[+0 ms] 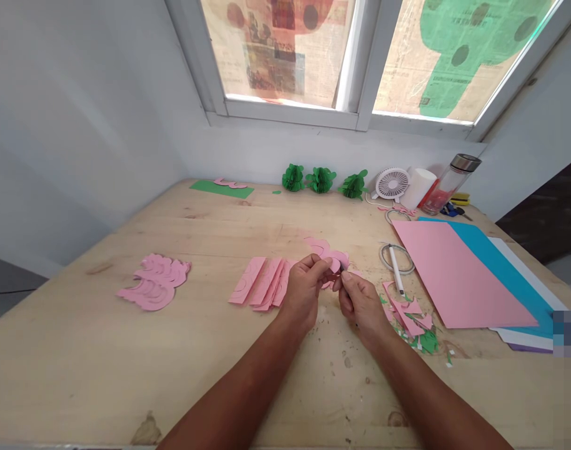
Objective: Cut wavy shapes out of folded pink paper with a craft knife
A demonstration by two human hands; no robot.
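A curvy pink paper piece (338, 257) is pinched between the thumb and fingers of my left hand (307, 284), above the middle of the wooden table. My right hand (360, 303) is closed close beside it, around a small dark tool that is mostly hidden, perhaps scissors or a blade; its tip meets the paper's edge. Just left of my left hand lie several pink paper strips (248, 281) with drawn curved lines. Farther left rests a pile of cut curvy pink pieces (155, 281).
Pink and green scraps (410, 315) and a white pen (397, 270) lie right of my hands, beside large pink sheets (458, 275). Green paper shapes (321, 180), a small fan (392, 184) and a bottle (451, 184) stand along the back; a green sheet (222, 188) lies back left.
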